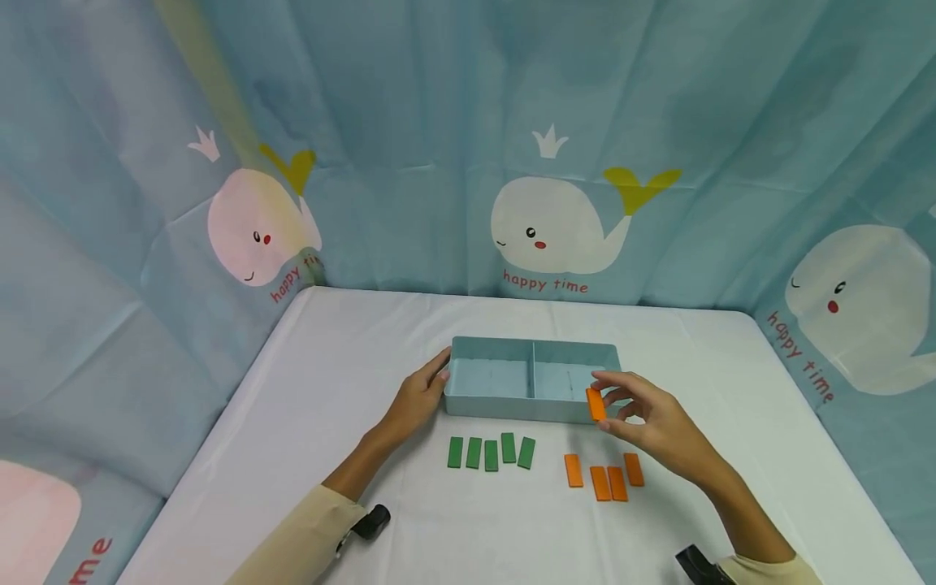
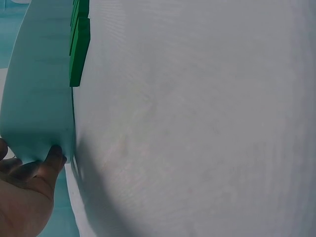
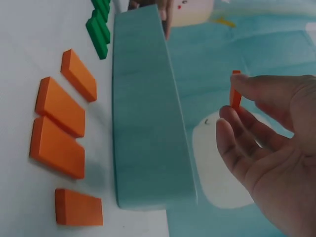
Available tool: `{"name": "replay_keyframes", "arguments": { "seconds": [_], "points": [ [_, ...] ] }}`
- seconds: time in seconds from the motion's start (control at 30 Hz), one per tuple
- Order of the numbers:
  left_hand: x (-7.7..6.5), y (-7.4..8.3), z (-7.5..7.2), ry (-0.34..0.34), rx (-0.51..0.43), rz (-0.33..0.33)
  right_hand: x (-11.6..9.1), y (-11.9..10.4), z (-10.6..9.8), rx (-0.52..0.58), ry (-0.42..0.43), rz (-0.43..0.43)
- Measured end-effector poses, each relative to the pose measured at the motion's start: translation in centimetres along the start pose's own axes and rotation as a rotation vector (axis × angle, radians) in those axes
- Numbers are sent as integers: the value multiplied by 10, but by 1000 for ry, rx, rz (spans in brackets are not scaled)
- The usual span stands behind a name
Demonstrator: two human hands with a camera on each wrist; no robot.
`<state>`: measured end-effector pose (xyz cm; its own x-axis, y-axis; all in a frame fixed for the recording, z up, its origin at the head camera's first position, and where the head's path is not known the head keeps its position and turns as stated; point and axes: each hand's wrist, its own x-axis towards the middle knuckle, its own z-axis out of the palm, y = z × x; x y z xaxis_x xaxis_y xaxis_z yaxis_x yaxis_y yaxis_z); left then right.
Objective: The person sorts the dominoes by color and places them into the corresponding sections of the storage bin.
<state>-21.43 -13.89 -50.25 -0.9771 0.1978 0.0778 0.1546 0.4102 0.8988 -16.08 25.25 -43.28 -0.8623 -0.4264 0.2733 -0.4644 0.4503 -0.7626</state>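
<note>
A light-blue plastic box (image 1: 490,409) with one divider and two compartments stands on the table. My left hand (image 1: 413,404) holds its left end, with the thumb (image 2: 53,157) at the corner in the left wrist view. My right hand (image 1: 654,422) pinches an orange rectangular block (image 1: 595,404) between thumb and fingertips, upright at the front of the right compartment. In the right wrist view, that block (image 3: 236,90) is above the level of the box rim. Several orange blocks (image 1: 600,483) lie in front of the box on the right. Several green blocks (image 1: 491,456) lie in a row further left.
A white cloth covers the table (image 1: 292,414). Blue curtains (image 1: 409,219) with printed whales hang along the back and both sides. A dark camera (image 1: 371,522) is strapped to the left wrist, another camera (image 1: 704,565) to the right.
</note>
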Motion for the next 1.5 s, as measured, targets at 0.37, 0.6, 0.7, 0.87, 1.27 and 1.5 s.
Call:
{"name": "replay_keyframes", "arguments": {
  "seconds": [0.37, 0.6, 0.7, 0.87, 1.27, 1.5],
  "points": [
    [0, 2, -1, -6, -1, 0, 18, -4, 11, 50, -1, -3],
    [0, 0, -1, -7, -7, 17, 31, 1, 21, 37, 23, -4],
    [1, -1, 0, -6, -9, 15, 35, 3, 24, 30, 26, 5],
    [1, -1, 1, -1, -6, 10, 42, 6, 28, 52, 27, 22],
    [0, 0, 0, -5, -4, 0, 55, 10, 38, 171, 35, 62],
    [0, 0, 1, 1, 1, 1, 64, 8, 48, 163, 39, 55]
  ]
}}
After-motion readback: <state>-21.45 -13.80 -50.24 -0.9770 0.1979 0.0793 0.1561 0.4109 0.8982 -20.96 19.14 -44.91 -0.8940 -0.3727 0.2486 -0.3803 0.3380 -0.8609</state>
